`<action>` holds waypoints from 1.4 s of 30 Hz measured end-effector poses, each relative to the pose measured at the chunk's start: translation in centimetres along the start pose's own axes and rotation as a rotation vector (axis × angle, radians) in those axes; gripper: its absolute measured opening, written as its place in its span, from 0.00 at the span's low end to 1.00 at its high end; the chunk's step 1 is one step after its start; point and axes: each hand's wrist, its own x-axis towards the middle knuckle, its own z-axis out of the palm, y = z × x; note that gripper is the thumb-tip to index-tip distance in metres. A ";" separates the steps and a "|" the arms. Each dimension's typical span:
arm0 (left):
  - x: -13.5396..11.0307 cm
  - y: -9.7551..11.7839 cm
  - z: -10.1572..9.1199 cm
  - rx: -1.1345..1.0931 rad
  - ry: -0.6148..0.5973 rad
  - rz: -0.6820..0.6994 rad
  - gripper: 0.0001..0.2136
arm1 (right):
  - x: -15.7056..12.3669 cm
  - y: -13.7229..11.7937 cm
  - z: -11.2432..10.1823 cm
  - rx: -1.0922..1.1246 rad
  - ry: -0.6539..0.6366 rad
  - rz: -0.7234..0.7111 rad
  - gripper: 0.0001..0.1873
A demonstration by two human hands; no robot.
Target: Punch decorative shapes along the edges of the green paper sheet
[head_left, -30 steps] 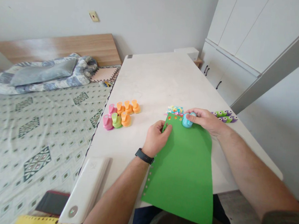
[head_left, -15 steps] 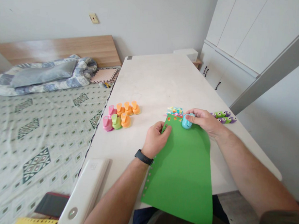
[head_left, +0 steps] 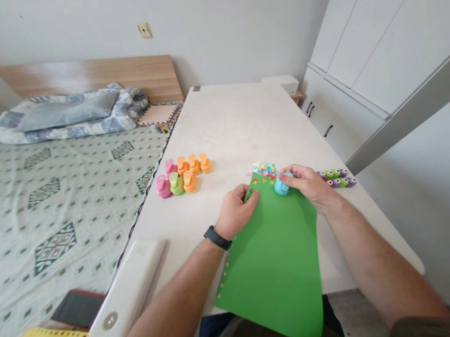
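Observation:
A sheet of green paper (head_left: pixel 276 259) hangs over the table's near edge, with punched holes along its left side and top. My left hand (head_left: pixel 238 208) is closed on the paper's upper left edge, thumb on top. A light blue craft punch (head_left: pixel 282 185) sits at the paper's top edge, and my right hand (head_left: pixel 304 183) is wrapped round it with the thumb on its upper side. Small colourful paper cutouts (head_left: pixel 263 168) lie in a heap just beyond the top edge. Whether the punch is pressed down I cannot tell.
Several pink, green and orange craft punches (head_left: pixel 184 175) stand left on the white table (head_left: pixel 228 117). Purple and green owl-like pieces (head_left: pixel 338 177) lie in rows at right. A long white device (head_left: pixel 130 285) rests along the near left edge, beside a bed (head_left: pixel 61 198).
My hands, the paper and the punch hold nearly the same places. The whole view has shifted very slightly.

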 end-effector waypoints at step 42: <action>0.2 -0.2 -0.1 0.006 0.037 0.005 0.13 | 1.7 1.0 -1.2 -0.003 0.445 -0.249 0.24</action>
